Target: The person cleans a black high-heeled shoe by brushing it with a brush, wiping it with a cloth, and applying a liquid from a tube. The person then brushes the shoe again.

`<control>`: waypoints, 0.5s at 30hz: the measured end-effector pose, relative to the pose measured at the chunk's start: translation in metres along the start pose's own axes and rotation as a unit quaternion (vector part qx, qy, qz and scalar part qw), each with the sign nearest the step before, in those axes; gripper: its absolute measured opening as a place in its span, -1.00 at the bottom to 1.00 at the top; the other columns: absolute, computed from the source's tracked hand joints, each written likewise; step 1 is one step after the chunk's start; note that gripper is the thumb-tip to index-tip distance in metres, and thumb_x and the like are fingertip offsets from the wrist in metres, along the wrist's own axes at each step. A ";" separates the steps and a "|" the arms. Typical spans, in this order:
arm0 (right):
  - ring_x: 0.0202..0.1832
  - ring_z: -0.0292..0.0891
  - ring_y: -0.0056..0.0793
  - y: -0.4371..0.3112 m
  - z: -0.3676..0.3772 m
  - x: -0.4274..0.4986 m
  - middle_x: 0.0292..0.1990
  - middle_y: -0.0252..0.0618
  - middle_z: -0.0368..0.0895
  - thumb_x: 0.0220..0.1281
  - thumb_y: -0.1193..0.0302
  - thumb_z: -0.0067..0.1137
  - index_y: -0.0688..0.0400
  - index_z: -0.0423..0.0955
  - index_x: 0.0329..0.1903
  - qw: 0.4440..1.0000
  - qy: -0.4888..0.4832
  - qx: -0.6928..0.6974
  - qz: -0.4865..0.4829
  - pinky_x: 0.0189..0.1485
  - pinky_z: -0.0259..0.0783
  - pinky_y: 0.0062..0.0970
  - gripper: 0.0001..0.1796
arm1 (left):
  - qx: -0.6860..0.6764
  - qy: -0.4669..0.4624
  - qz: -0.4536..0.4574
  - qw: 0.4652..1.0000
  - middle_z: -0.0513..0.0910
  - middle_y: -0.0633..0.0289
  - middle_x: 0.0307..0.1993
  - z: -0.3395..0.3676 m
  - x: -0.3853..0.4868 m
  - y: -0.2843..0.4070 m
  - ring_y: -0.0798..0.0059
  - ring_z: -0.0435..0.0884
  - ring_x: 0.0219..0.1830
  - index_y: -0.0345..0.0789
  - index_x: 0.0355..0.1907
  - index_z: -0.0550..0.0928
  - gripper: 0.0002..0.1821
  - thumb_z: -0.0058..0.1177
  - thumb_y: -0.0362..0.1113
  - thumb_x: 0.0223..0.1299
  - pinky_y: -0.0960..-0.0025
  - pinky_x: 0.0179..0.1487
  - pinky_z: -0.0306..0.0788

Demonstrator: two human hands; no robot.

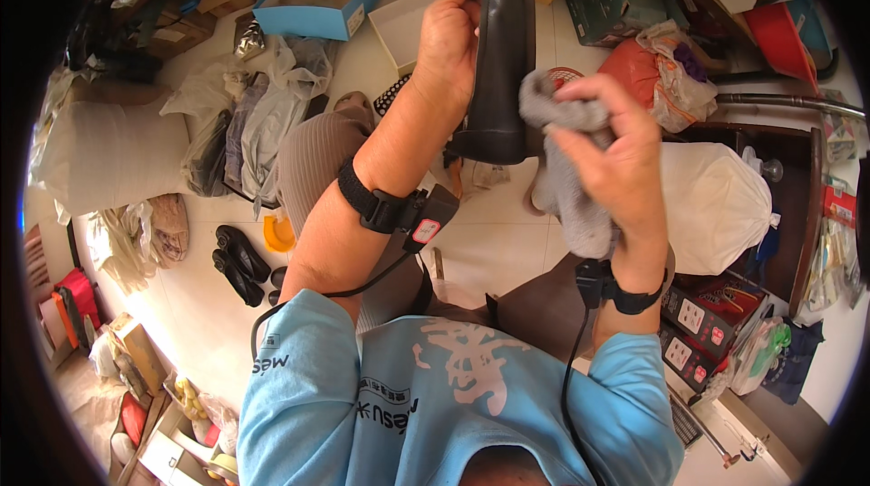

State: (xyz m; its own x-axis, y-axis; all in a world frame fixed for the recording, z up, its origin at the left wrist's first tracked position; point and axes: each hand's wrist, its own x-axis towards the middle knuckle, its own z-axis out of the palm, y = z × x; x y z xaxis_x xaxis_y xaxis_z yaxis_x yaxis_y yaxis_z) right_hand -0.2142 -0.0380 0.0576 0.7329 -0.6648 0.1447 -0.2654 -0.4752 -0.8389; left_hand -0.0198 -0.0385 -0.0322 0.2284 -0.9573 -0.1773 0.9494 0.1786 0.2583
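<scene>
A tall black leather boot is held up in front of me, its heel end towards me and its far end cut off by the top rim of the picture. My left hand grips it from the left side, thumb on the near face. In my right hand, a crumpled grey cloth is pinched between thumb and fingers, part of it hanging down. The cloth is just right of the boot's lower part; whether it touches the leather I cannot tell.
Beyond the boot lie a blue shoebox and an open pale box. Black flat shoes stand on the floor at left, near plastic-wrapped items. At right are a white bag, dark printed boxes and a red bag.
</scene>
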 end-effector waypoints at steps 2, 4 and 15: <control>-0.25 0.48 -0.08 0.002 0.016 -0.001 -0.31 -0.11 0.47 -0.14 0.71 0.17 0.25 0.43 -0.21 0.994 -0.002 -0.074 -0.082 -0.16 0.41 -0.37 -0.67 | 0.012 0.018 0.031 0.999 0.61 0.24 -0.57 -0.003 0.001 0.002 0.53 0.48 -0.66 -0.28 -0.31 0.58 -0.51 -0.20 0.11 0.43 0.47 -0.57 0.43; -0.22 0.48 -0.05 0.006 0.024 0.000 -0.28 -0.09 0.47 -0.16 0.73 0.15 0.25 0.42 -0.19 0.988 0.027 -0.112 -0.101 -0.15 0.41 -0.34 -0.64 | -0.063 -0.053 -0.022 0.996 0.67 0.16 -0.39 -0.008 0.000 0.007 0.38 0.62 -0.44 -0.32 -0.18 0.58 -0.57 -0.18 0.02 0.44 0.36 -0.36 0.56; -0.21 0.53 -0.50 0.015 0.027 0.018 -0.25 -0.26 0.58 0.01 0.68 0.21 0.28 0.48 -0.19 0.971 0.185 -0.094 -0.117 -0.12 0.42 -0.58 -0.75 | -0.054 -0.087 -0.094 0.990 0.65 0.11 -0.21 -0.002 -0.017 -0.020 0.30 0.65 -0.21 -0.32 -0.07 0.53 -0.60 -0.17 -0.01 0.45 0.23 -0.07 0.56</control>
State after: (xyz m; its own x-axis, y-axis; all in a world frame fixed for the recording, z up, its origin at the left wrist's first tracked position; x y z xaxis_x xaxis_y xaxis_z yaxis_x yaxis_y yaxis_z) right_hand -0.1878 -0.0415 0.0338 0.5207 -0.6708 0.5280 -0.2544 -0.7123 -0.6541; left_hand -0.0424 -0.0255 -0.0359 0.0148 -0.9989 -0.0438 0.9914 0.0089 0.1309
